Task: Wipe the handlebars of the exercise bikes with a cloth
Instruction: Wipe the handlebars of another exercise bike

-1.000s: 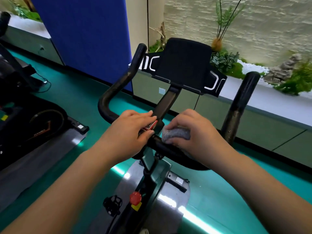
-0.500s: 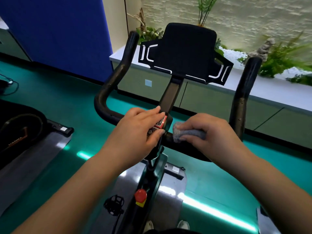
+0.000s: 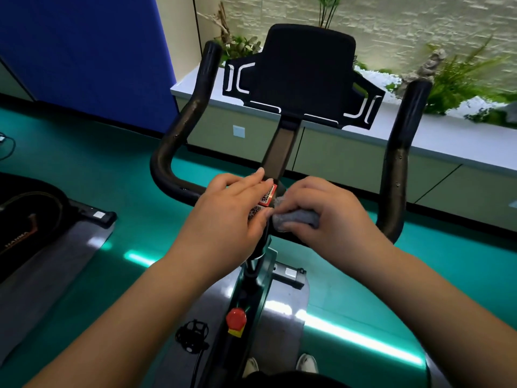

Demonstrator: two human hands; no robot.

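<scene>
My right hand (image 3: 330,217) has slid the bunched grey cloth (image 3: 296,218) inward along the black tubular handlebar (image 3: 179,152), gripping it; my left hand (image 3: 229,217) rests flat and relaxed at the centre, so the middle is nearly done.

floor (image 3: 84,163): teal, glossy | blue panel (image 3: 84,51) | pale stone wall (image 3: 419,21) | planter ledge (image 3: 447,147), greenery

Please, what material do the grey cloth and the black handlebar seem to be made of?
The small grey cloth, bunched in the right hand, looks like soft, matte knitted or terry fabric: fuzzy and crumpled. The black curved handlebar seems to have a rubber or foam coating, slightly glossy with a pitted, worn surface; the core is hidden.
</scene>
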